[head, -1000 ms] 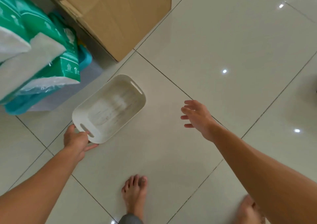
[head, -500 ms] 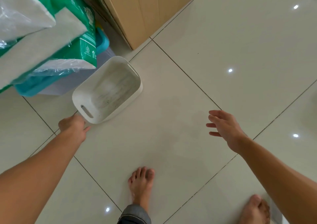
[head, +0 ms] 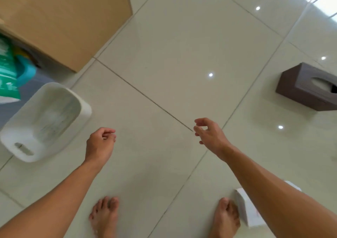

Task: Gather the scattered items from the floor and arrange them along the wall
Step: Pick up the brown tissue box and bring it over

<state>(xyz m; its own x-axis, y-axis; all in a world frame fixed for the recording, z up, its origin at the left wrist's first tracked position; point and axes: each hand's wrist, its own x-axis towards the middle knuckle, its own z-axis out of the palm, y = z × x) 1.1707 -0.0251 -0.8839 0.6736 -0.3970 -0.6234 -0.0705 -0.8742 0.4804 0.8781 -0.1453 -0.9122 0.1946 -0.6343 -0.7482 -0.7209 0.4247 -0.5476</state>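
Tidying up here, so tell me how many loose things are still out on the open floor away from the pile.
2: a brown tissue box at the right, and a white box beside the right foot, partly hidden by the arm. More may lie outside the view.

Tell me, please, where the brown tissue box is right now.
In the head view, the brown tissue box sits on the floor tiles at the far right, beyond the empty right hand.

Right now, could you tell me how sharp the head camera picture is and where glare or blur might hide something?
In the head view, motion blur softens the white basket and green packs at left; the brown tissue box at right is fairly sharp. Small ceiling-light reflections dot the glossy floor, and a blown-out bright patch sits top right. Wide-angle bending curves the tile lines. Both hands, left hand and right hand, are clear enough and empty.
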